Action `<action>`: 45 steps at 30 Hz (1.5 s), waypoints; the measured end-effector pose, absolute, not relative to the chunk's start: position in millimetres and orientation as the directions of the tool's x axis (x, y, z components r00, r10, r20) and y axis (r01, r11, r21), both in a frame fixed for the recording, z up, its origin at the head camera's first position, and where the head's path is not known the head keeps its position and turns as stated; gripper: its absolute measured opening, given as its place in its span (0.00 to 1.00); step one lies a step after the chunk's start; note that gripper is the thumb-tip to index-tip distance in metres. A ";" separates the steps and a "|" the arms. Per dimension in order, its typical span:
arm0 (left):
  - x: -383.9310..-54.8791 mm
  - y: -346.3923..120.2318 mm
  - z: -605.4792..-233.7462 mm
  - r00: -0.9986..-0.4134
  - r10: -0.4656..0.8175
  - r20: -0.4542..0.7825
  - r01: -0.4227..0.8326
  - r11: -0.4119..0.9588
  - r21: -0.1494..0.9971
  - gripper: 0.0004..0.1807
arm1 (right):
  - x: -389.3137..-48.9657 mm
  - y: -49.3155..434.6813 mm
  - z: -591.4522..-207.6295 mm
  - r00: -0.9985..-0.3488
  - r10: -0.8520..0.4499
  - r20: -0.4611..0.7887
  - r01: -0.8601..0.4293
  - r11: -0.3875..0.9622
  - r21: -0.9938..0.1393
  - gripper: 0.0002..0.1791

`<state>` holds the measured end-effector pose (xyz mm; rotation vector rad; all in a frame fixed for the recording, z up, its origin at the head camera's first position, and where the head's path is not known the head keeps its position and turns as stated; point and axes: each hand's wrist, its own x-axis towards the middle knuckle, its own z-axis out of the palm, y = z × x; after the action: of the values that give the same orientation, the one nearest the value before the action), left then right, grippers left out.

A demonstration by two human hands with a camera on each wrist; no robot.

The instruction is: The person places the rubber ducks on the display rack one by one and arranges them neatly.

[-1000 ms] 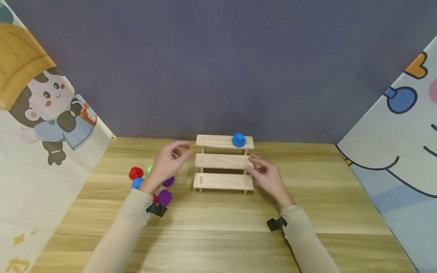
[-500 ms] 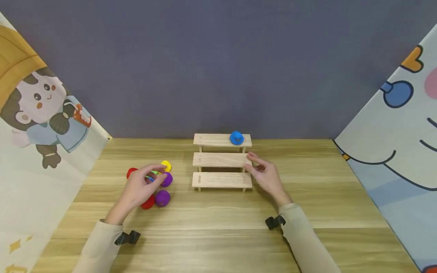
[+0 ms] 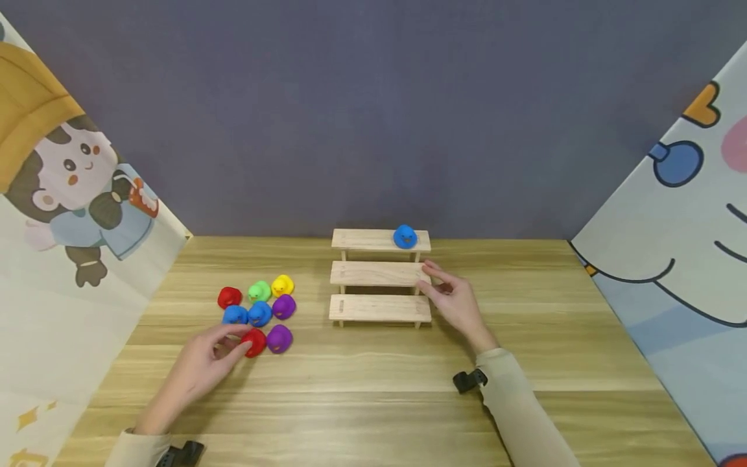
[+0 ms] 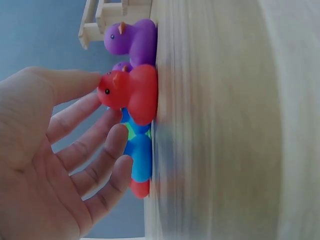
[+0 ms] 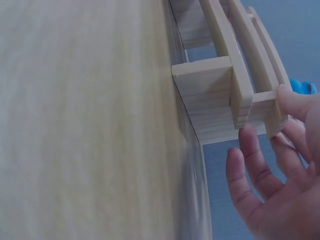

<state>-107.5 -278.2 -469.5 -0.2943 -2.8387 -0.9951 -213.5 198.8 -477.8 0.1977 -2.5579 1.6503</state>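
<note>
My left hand (image 3: 207,360) is at a red rubber duck (image 3: 254,343) on the table, thumb and index fingertips right at its head, the other fingers spread loosely. A purple duck (image 3: 279,338) sits beside it. Behind are two blue ducks (image 3: 259,314), another purple duck (image 3: 284,307), a green duck (image 3: 259,292), a yellow duck (image 3: 283,285) and a second red duck (image 3: 229,298). With thumb and fingers, my right hand (image 3: 458,305) holds the right end of the middle step of a three-step wooden stand (image 3: 376,274). One blue duck (image 3: 405,237) sits on the top step, right of centre.
The wood-grain table (image 3: 373,395) ends at a dark blue-grey wall (image 3: 373,117) behind the stand. Printed cartoon panels (image 3: 87,188) flank it on both sides.
My left hand has moved left and toward the person, from beside the stand, over the ducks, to the front red duck. My right hand stays at the stand.
</note>
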 end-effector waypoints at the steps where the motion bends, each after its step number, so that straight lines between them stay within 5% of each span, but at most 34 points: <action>1: -106.6 -279.7 -470.8 -0.974 0.148 0.170 0.222 0.765 0.605 0.16 | -213.6 199.3 -478.4 -0.988 -0.057 0.145 -0.156 0.408 -0.900 0.28; 18: -98.7 -279.8 -494.9 -0.970 0.165 0.178 0.242 0.715 0.656 0.23 | -205.8 207.6 -489.3 -0.992 -0.047 0.118 -0.126 0.422 -0.898 0.29; 31: -93.8 -275.6 -493.7 -0.917 0.194 0.348 0.353 0.799 0.487 0.25 | -211.5 207.3 -486.8 -0.991 -0.032 0.127 -0.128 0.425 -0.896 0.28; 45: -99.5 -275.4 -485.2 -0.931 0.154 0.332 0.312 0.808 0.500 0.23 | -217.4 204.4 -481.6 -0.988 -0.055 0.144 -0.154 0.406 -0.901 0.27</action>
<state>-99.5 -275.4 -485.2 -0.3578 -2.7192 -0.8211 -217.4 204.4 -481.6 0.1907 -2.5570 1.6531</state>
